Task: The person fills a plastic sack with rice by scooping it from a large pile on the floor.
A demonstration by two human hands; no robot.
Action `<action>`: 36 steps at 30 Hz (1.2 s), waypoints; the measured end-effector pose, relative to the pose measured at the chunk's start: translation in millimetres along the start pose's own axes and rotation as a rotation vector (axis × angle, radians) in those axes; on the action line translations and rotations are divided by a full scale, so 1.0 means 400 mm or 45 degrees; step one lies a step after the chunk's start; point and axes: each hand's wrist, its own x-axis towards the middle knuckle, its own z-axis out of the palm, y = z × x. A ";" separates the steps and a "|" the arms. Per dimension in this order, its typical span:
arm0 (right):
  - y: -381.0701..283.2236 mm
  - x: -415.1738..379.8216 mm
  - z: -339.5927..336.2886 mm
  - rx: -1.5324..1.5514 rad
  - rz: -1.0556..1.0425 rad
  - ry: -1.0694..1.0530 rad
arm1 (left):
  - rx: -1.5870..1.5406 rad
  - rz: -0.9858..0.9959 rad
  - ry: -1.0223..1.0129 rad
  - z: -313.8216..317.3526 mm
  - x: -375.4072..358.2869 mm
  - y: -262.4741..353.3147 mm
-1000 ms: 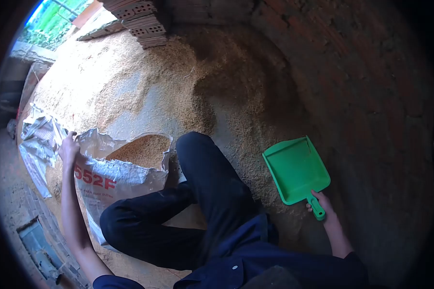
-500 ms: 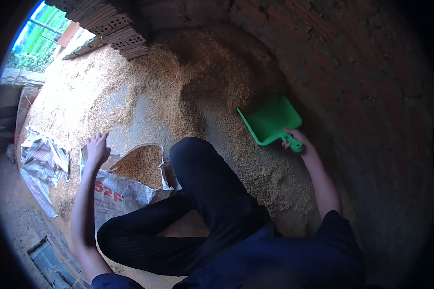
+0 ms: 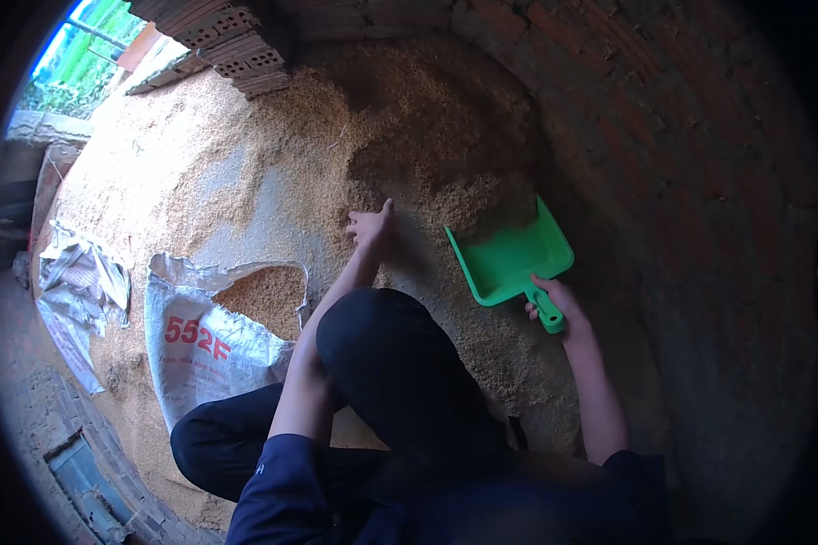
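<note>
My right hand (image 3: 554,304) grips the handle of a green dustpan-like scoop (image 3: 518,259), whose front edge meets the grain pile (image 3: 427,118) by the wall. No grain can be made out on the scoop's floor. Empty and with fingers spread, my left hand (image 3: 371,225) is over the floor beside the pile, past my raised knee. Below it to the left lies a white woven sack (image 3: 195,350) with red "552F" lettering. Its mouth gapes, and grain (image 3: 268,298) shows inside. Part of the sack is hidden behind my left arm and leg.
A brick wall (image 3: 663,154) curves round the right side. Hollow bricks (image 3: 236,54) jut out at the upper left, near an opening onto greenery. A crumpled white sack (image 3: 82,272) lies at the far left. Loose grain covers much of the floor.
My left hand has left the sack's edge and swung right, across to the grain pile. The scoop, still in my right hand, appears slightly lower in view, and the view itself has shifted.
</note>
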 end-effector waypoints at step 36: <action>0.050 0.023 0.174 0.377 -0.100 -0.037 | -0.703 1.144 0.531 -0.009 0.281 0.172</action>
